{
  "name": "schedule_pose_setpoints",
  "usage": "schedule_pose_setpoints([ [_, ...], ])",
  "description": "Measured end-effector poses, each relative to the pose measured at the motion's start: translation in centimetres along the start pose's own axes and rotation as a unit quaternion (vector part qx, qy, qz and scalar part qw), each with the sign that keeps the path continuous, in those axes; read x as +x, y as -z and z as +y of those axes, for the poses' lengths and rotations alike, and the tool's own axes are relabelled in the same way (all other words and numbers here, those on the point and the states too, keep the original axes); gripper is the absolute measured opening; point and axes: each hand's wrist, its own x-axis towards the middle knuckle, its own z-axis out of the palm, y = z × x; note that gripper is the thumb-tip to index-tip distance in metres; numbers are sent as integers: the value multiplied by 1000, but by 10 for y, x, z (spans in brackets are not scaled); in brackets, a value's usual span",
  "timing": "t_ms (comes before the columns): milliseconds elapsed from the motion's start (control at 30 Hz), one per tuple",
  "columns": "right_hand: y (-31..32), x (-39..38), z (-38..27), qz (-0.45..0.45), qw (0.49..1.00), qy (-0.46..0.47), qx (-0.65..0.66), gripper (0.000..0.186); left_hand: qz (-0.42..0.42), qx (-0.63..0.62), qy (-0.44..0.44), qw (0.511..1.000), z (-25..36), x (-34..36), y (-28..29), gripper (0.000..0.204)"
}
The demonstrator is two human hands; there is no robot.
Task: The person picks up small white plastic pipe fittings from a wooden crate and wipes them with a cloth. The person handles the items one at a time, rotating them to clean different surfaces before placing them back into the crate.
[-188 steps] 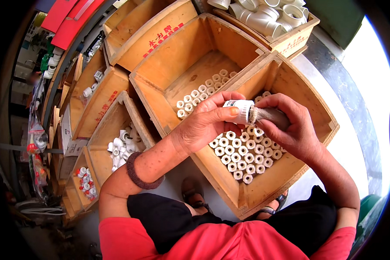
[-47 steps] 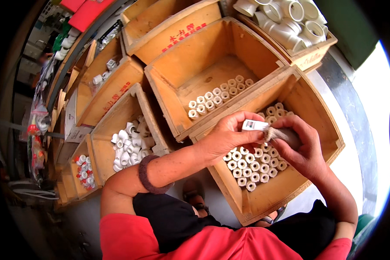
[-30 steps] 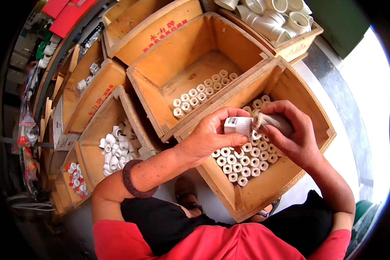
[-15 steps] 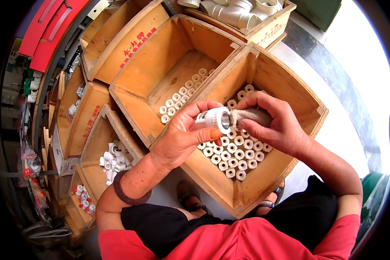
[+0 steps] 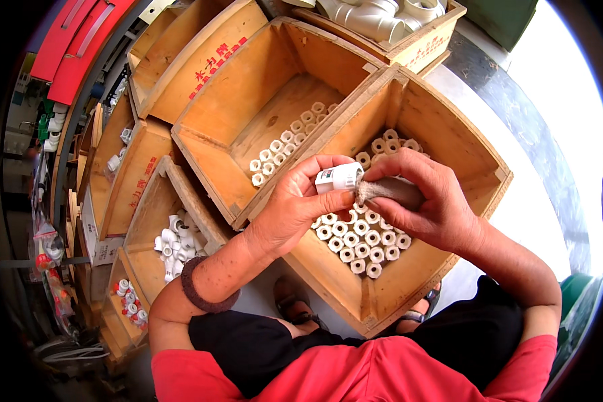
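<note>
The left hand (image 5: 285, 204), fingers curled, pinches a white pipe fitting (image 5: 338, 177) between thumb and fingers. Just beside it, the right hand (image 5: 435, 204) grips a grey fabric-like roll (image 5: 396, 193), its frayed tip at the fitting's mouth.

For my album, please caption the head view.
Left hand holds a white fitting, right hand a grey roll at its end, above a wooden box.

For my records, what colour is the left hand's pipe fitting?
The pipe fitting is mostly white, seen best in the head view.
</note>
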Motion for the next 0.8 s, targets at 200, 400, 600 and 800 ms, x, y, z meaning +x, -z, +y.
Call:
schedule_pose_setpoints([
  [200,1,-1,4,-37,996,-82,12,46,5,-11,3,1000,6,-1,3,42],
  [400,-2,3,-2,-51,996,-38,-59,51,-27,30,68,997,2,-1,6,42],
  [600,1,7,2,-96,995,-3,-12,48,-66,13,92,993,2,-3,9,42],
  [800,2,6,5,-90,990,-91,62,38,-101,8,79,992,-1,-4,13,42],
])
